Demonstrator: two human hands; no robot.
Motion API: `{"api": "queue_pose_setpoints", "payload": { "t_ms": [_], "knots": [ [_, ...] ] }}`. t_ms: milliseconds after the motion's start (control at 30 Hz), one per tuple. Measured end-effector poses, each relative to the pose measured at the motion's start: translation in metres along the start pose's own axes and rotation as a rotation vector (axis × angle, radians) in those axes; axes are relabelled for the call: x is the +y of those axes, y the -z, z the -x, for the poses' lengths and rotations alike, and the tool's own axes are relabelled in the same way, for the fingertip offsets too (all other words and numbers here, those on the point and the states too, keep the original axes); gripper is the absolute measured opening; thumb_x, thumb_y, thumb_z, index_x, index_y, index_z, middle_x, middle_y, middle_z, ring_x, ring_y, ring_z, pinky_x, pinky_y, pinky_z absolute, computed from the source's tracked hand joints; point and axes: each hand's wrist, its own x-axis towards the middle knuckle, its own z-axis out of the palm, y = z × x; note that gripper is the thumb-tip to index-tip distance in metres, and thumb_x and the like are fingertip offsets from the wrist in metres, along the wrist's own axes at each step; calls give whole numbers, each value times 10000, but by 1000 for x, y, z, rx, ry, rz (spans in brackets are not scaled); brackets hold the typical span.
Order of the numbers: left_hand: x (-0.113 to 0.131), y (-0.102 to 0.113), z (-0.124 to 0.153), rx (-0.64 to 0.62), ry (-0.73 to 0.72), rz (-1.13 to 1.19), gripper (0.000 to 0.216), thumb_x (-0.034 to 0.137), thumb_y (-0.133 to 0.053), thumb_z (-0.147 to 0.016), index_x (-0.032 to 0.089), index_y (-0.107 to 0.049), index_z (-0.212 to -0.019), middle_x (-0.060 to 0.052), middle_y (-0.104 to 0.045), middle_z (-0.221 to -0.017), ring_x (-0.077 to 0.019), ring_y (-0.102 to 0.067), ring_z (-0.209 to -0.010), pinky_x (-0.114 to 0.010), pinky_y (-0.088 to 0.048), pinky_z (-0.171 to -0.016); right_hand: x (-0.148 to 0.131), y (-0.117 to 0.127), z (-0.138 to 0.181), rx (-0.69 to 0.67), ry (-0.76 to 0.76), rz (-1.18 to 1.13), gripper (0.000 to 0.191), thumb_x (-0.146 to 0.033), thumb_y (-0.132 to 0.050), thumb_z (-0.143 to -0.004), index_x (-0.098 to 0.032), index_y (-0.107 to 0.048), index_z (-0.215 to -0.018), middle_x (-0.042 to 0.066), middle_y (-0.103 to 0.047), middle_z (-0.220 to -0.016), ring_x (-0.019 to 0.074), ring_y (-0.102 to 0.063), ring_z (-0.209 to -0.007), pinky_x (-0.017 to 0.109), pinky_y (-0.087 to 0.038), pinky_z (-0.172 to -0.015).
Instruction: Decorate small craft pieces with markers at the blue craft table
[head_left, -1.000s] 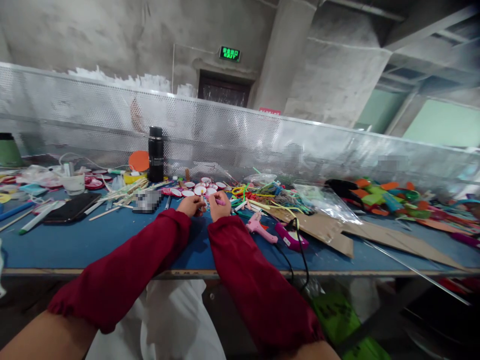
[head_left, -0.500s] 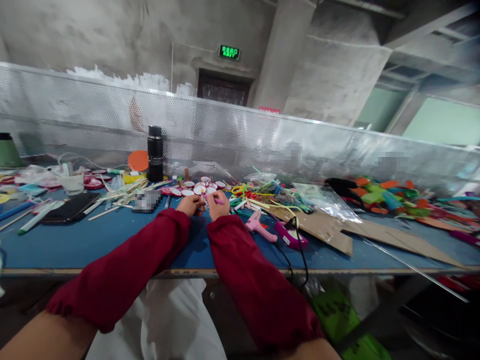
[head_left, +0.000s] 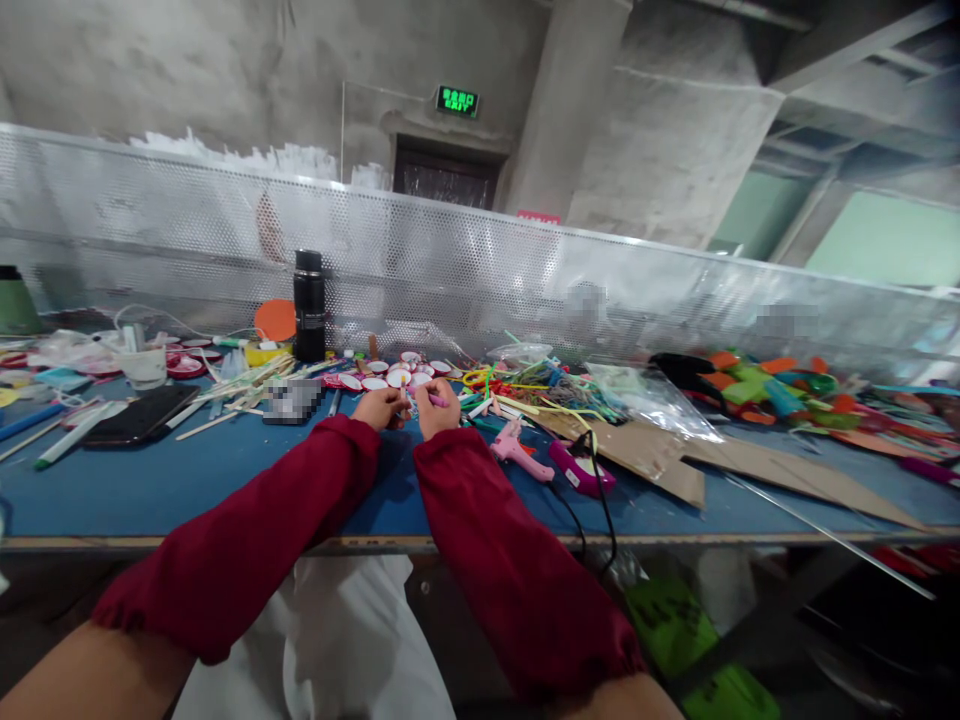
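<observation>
My left hand (head_left: pixel 379 408) is closed in a pinch over the blue table, on something too small to make out. Close to its right, my right hand (head_left: pixel 433 412) is wrapped round a pink pen (head_left: pixel 436 400), its tip turned toward the left fingers. Just beyond both hands lie several round white discs with red rims (head_left: pixel 399 378). To the right of my right hand rest a pink glue gun (head_left: pixel 521 452) and a purple object with a pale middle (head_left: pixel 583 470).
A black bottle (head_left: pixel 309 308) stands behind the hands. At left lie a dark phone (head_left: pixel 142 415), wooden sticks (head_left: pixel 255 380) and a white cup (head_left: pixel 144 368). Pipe cleaners (head_left: pixel 540 388), cardboard (head_left: pixel 645 460) and orange and green pieces (head_left: pixel 780 385) cover the right. A perforated metal panel (head_left: pixel 450 270) runs along the back.
The two hands stay close together in nearly the same place, with only a very slight shift of the fingers. The right hand still holds the pink pen.
</observation>
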Motion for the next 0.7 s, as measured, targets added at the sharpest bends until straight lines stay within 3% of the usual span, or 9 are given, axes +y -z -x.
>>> {"api": "queue_pose_setpoints", "payload": {
  "t_ms": [200,400,700],
  "knots": [
    [0,0,0,7,11,7,166,242,-649,-783,139,-541,-713,9,-623,-604,-86,-544,-425,-198,-433,-439,2,1,-1,-16,23,64,170,-335,-514,-749,-208,-494,-638,-53,-519,-588,103,-464,-573,214,-373,-581],
    [4,0,2,13,16,4,153,241,-639,-784,138,-551,-715,10,-615,-589,-83,-543,-435,-181,-402,-425,3,3,-3,82,-2,112,166,-326,-491,-756,-213,-498,-634,-45,-522,-592,114,-459,-575,230,-369,-589],
    [4,-1,3,6,-5,-13,260,312,-700,-738,146,-515,-665,6,-615,-594,-86,-543,-433,-191,-415,-424,4,-1,-1,-19,24,8,167,-346,-521,-753,-209,-512,-658,-49,-533,-607,109,-490,-582,216,-390,-585]
  ]
}}
